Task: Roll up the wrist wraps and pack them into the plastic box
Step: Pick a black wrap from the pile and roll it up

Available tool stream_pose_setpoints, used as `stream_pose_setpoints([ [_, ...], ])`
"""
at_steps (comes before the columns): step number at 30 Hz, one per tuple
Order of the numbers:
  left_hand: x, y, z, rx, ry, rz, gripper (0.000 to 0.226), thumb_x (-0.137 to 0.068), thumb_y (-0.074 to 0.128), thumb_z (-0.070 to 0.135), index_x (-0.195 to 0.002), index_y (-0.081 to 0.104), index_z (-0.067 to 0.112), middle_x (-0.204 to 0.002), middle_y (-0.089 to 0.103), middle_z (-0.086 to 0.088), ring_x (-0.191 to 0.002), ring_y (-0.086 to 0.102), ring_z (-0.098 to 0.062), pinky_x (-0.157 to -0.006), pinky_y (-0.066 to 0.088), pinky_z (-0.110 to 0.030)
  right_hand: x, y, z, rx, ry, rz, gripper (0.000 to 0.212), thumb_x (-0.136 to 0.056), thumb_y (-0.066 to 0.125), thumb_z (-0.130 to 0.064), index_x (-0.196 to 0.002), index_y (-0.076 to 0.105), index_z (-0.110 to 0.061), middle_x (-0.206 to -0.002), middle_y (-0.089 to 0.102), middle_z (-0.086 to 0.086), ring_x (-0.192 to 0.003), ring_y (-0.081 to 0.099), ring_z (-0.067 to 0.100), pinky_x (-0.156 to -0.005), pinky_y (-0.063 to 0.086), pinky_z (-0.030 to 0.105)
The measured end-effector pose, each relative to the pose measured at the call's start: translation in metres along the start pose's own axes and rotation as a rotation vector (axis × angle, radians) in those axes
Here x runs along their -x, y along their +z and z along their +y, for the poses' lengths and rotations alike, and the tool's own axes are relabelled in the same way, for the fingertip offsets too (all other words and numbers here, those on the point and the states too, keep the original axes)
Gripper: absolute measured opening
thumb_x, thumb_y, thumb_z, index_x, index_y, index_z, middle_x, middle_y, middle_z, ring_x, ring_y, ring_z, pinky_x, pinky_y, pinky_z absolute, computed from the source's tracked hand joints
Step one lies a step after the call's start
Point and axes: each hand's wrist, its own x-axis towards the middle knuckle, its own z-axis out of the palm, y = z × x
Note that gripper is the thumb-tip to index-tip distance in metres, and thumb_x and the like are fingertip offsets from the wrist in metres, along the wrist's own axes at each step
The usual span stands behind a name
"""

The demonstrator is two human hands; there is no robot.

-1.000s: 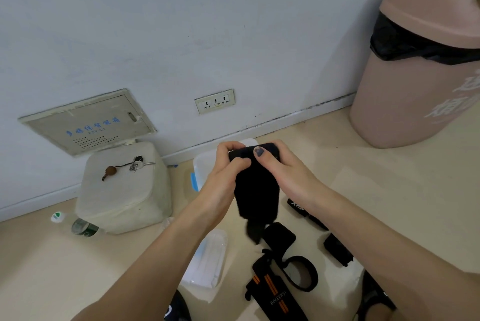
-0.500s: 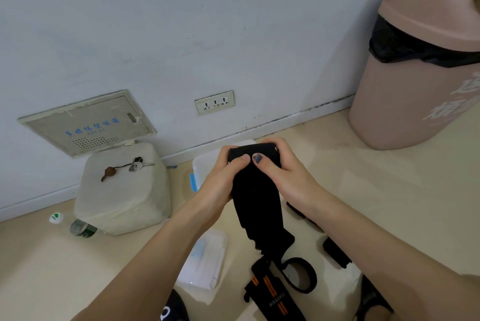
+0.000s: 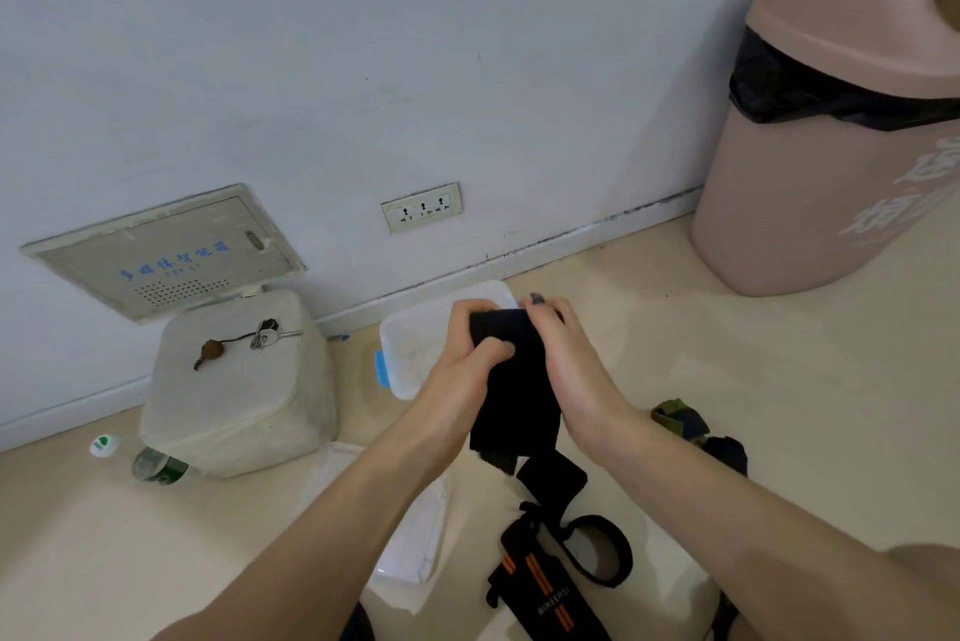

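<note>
my left hand [image 3: 470, 370]: fingers curled round the top of the black wrist wrap [image 3: 514, 391], thumb pressed across its front
my right hand [image 3: 569, 365]: gripping the same wrap from the right side, thumb at the top edge, fingers wrapped behind
hands together: both clamped on the wrap, close side by side, held up above the floor
black wrist wrap: upper end bunched between my hands, the rest hanging down loose; lower end reaches down near the straps on the floor, cannot tell if it touches
plastic box [image 3: 415, 344]: white, open, on the floor by the wall, right behind my hands; blue clip on its left side; inside partly hidden by my left hand
box lid [image 3: 415, 536]: clear, flat on the floor under my left forearm
striped wrist wrap [image 3: 545, 583]: black with orange stripes, on the floor near me, unrolled, loop strap beside it
camo wrap [image 3: 680, 419]: on the floor just right of my right wrist, bunched
white stool [image 3: 239, 396]: left of the box, keys [image 3: 265, 334] lying on top
bottle [image 3: 156, 466]: lying on the floor at the stool's near left corner
pink bin [image 3: 831, 147]: far right by the wall, black liner
</note>
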Motion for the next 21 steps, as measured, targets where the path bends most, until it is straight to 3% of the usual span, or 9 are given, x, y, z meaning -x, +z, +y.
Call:
stream_pose_setpoints([
  [5,-0.002,-0.010,0.010,0.039,0.055,0.008,0.037,-0.079,0.056,0.019,-0.113,0.056,0.033,-0.099,0.066,0.001,-0.089,0.064,-0.017,-0.075,0.051,-0.035,-0.007,-0.003,-0.010,0.048,-0.067,0.000,0.019,-0.105,0.047,-0.045,-0.113,0.057,-0.032,-0.103,0.066,-0.005,-0.090,0.066,0.008,-0.076,0.051,0.027],
  [8,-0.005,-0.014,0.011,0.044,0.115,0.028,0.039,-0.077,0.057,0.012,-0.107,0.057,0.036,-0.103,0.062,-0.006,-0.092,0.062,-0.022,-0.079,0.052,-0.039,-0.010,-0.005,-0.008,0.155,-0.091,-0.003,0.019,-0.102,0.049,-0.050,-0.112,0.058,-0.037,-0.106,0.069,-0.005,-0.093,0.070,0.010,-0.088,0.061,0.042],
  [11,-0.005,-0.018,0.010,0.061,0.118,0.024,0.041,-0.075,0.056,0.009,-0.108,0.056,0.035,-0.103,0.061,-0.007,-0.090,0.060,-0.023,-0.079,0.050,-0.040,-0.009,-0.009,-0.006,0.204,-0.114,-0.026,0.023,-0.096,0.052,-0.058,-0.105,0.063,-0.040,-0.103,0.073,-0.005,-0.096,0.073,0.014,-0.093,0.059,0.052],
  [14,-0.005,-0.020,0.009,0.056,0.086,0.004,0.042,-0.074,0.056,0.012,-0.108,0.055,0.036,-0.103,0.062,-0.004,-0.089,0.060,-0.021,-0.078,0.048,-0.037,-0.009,-0.010,-0.006,0.202,-0.144,-0.042,0.019,-0.102,0.054,-0.049,-0.109,0.063,-0.034,-0.106,0.073,0.001,-0.095,0.072,0.014,-0.094,0.059,0.046],
  [17,-0.006,-0.019,0.008,0.066,0.022,-0.010,0.039,-0.075,0.058,0.018,-0.110,0.055,0.037,-0.105,0.063,0.000,-0.096,0.061,-0.020,-0.086,0.048,-0.041,-0.009,-0.011,-0.005,0.201,-0.158,-0.050,0.017,-0.104,0.054,-0.044,-0.113,0.061,-0.032,-0.110,0.072,0.008,-0.094,0.072,0.017,-0.087,0.059,0.038],
  [21,-0.004,-0.018,0.010,0.080,-0.026,0.011,0.022,-0.097,0.061,0.039,-0.115,0.055,0.027,-0.103,0.063,0.002,-0.094,0.064,-0.013,-0.085,0.052,-0.037,-0.008,-0.012,-0.005,0.196,-0.189,-0.062,0.016,-0.104,0.056,-0.038,-0.117,0.061,-0.031,-0.112,0.072,0.009,-0.098,0.073,0.020,-0.089,0.058,0.040],
])
